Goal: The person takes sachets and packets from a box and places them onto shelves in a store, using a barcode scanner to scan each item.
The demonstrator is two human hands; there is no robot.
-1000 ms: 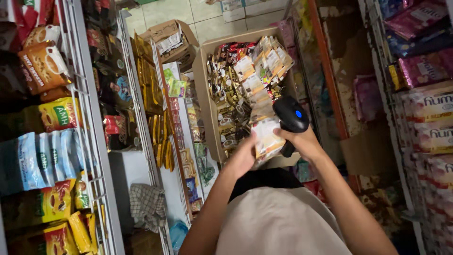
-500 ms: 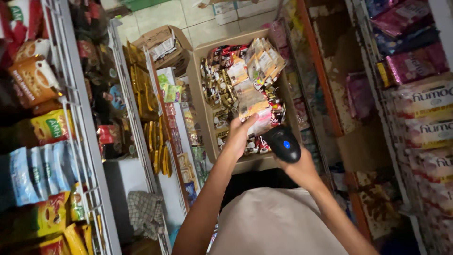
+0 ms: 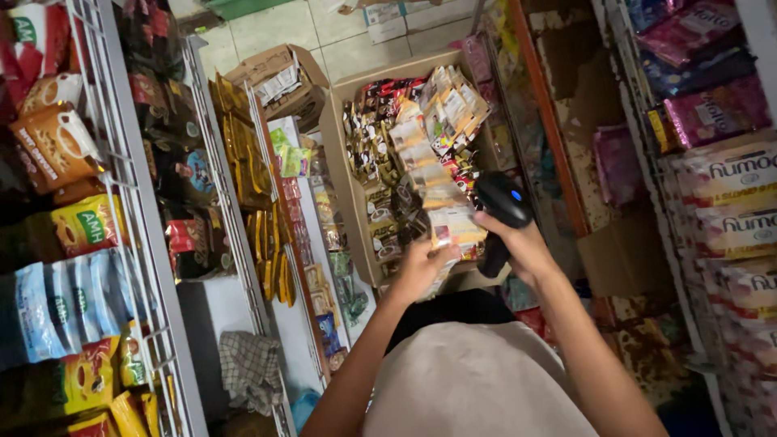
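Above the open cardboard box point(image 3: 336, 154) of sachets, your left hand point(image 3: 417, 271) pinches a strip of pale sachets point(image 3: 453, 222), fingers clamped on its lower end. Just beside it, your right hand point(image 3: 522, 243) grips a black handheld scanner point(image 3: 502, 210), fingers wrapped around the handle, its head touching the strip. Wire racks point(image 3: 133, 202) of snack bags stand at your left.
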